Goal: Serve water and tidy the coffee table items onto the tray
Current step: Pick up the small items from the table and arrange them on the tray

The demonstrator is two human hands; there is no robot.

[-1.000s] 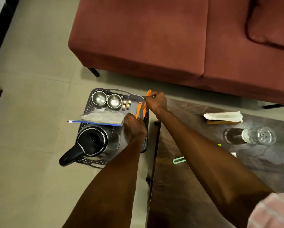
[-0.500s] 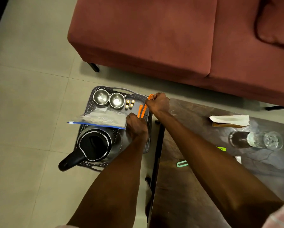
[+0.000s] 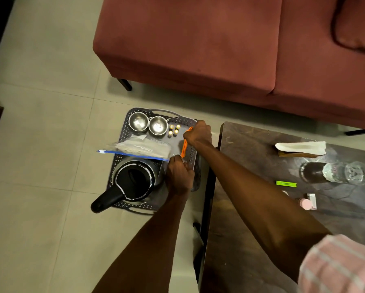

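Orange clips going onto the tray (image 3: pixel 193 166)

My right hand (image 3: pixel 198 134) has lowered, fingers curled round the orange clips (image 3: pixel 184 148); left hand (image 3: pixel 179 176) pinches the bag (image 3: pixel 143 148).

Two bare forearms are entering from the lower edge, each ending in a bare hand: the left hand (image 3: pixel 179 176) and the right hand (image 3: pixel 198 133). Neither hand is wearing a glove, ring, watch or band. The left forearm is showing no sleeve anywhere behind its hand. Well behind the right hand, at the upper arm, a short sleeve (image 3: pixel 339 265) is showing: pink fabric with pale crossing stripes forming a check.
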